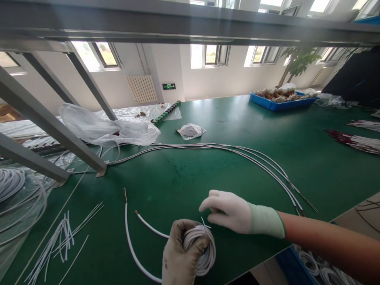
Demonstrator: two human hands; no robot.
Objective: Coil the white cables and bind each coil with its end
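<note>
My left hand (184,253), in a soiled white glove, is closed around a coil of white cable (208,259) at the front of the green table. A thin white tie (204,224) is wrapped at the top of the coil, its ends sticking up. Two cable tails with stripped ends run out to the left; one white cable tail (128,237) curves along the tabletop. My right hand (230,211), in a cleaner white glove, hovers just right of the tie. Its fingers are bent, with a gap between index finger and thumb, and nothing shows in them.
Loose white ties (63,233) lie at the left. Long white cables (196,146) arc across the green table (225,118). Grey metal posts (53,118) and a beam frame the workspace. A blue tray (276,105) stands at the back; coils fill a blue bin (286,263) below right.
</note>
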